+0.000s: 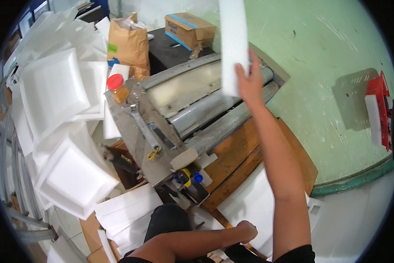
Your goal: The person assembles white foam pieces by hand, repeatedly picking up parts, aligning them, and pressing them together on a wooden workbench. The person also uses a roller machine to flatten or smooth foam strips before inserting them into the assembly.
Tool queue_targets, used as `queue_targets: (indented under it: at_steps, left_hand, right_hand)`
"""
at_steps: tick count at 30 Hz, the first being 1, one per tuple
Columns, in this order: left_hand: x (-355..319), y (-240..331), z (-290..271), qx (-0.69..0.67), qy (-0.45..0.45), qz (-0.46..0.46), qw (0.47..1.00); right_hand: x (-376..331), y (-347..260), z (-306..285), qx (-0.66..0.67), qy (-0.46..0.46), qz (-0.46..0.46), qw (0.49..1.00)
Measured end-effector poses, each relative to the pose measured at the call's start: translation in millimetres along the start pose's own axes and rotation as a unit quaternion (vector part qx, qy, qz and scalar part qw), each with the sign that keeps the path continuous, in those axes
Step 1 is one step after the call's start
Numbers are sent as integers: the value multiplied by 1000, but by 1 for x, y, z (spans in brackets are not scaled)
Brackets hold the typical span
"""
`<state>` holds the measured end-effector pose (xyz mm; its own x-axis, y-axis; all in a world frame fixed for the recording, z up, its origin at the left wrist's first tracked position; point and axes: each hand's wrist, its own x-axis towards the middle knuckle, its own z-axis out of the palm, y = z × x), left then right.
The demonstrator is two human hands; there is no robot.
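Note:
My right hand [250, 83], arm stretched out forward, grips the lower end of a long white foam strip [234, 39]. The strip stands nearly upright above a metal roller machine [205, 113], and its top runs out of view. My left hand [246, 231] is curled into a fist low in front of me, over a white foam sheet [254, 206]; nothing shows sticking out of it. An adjustable wrench [143, 127] lies on the machine's left side plate, near a red-lidded jar [118, 88].
White foam trays [52, 83] are piled at the left beside a metal rack [19, 175]. A brown paper bag [129, 46] and a cardboard box [189, 30] stand behind the machine. A red basket [385, 109] hangs by the green wall [320, 87]. A blue-capped bottle [192, 186] sits at the machine's near corner.

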<state>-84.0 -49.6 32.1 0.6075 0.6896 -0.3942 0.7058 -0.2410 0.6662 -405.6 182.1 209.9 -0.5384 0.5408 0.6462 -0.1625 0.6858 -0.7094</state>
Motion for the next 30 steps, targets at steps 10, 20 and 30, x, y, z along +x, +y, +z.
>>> queue_targets:
  at_steps: [10, 20, 30]
  left_hand:
    - [-4, -2, 13, 30, 50, 29, 998]
    - [1, -2, 16, 29, 35, 16, 999]
    - [-6, -13, 9, 12, 30, -5, 999]
  right_hand:
    - [-162, -38, -218, -263, -248, -5, 932]
    - [-130, -35, -162, -346, -286, -9, 894]
    - [-52, -18, -66, -368, -275, -41, 887]
